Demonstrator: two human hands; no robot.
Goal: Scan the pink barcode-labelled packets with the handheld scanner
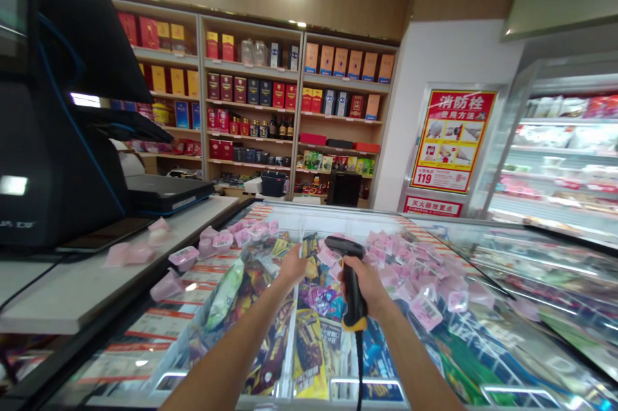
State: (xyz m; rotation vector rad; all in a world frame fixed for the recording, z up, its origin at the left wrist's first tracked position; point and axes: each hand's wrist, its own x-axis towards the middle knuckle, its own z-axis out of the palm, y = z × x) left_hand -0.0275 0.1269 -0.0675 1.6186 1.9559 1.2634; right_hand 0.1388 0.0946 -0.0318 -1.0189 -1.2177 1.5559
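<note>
Right hand (367, 282): closed round the grip of a black-and-yellow barcode scanner (356, 292), head uppermost, cable (360, 366) trailing down. Left hand (293, 265): just beside the scanner, fingers partly hidden; cannot tell whether it grasps anything. Beneath both: glass-topped freezer (347, 221), bagged goods (309, 346) visible within. Upon the glass: pink labelled tubs (427, 313), heaped right of the scanner, fewer at left. Far left: white counter (72, 298) bearing a black till terminal (53, 172). Beyond: shelves (251, 66) of boxed goods.

Boxes (340, 63) line wall shelves (347, 84); a red sign (452, 142) hangs nearby.
</note>
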